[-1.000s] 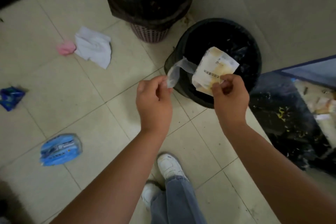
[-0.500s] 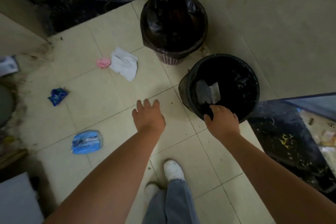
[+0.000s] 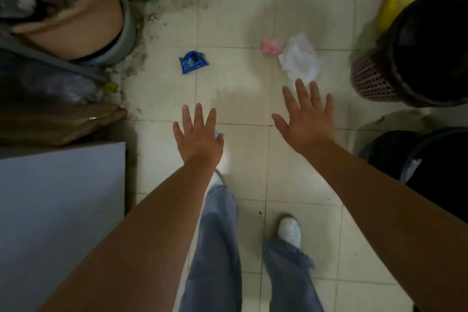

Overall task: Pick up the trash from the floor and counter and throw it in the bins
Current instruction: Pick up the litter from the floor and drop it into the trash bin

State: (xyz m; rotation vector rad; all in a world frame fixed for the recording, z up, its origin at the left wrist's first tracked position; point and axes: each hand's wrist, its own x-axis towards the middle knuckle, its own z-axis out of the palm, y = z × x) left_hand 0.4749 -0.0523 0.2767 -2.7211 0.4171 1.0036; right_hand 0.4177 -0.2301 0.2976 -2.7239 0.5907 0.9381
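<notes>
Both hands empty, left hand [image 3: 198,138] and right hand [image 3: 307,120] fingers spread over tiled floor [image 3: 238,20], blue wrapper [image 3: 193,62], pink wad [image 3: 271,45] touching white tissue [image 3: 300,59]

We stand on a pale tiled floor [image 3: 235,20] in dim light.
Dark grime stains the tiles at upper left, beside a tan tub [image 3: 76,20]; a grey-white panel [image 3: 60,210] fills our lower left, brown cardboard [image 3: 58,121] just behind it.

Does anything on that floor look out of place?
Yes: litter lies loose on the tiles, a blue wrapper, a pink wad and crumpled white tissue beside it. Dark grime rims the left clutter. Both hands are open.
</notes>
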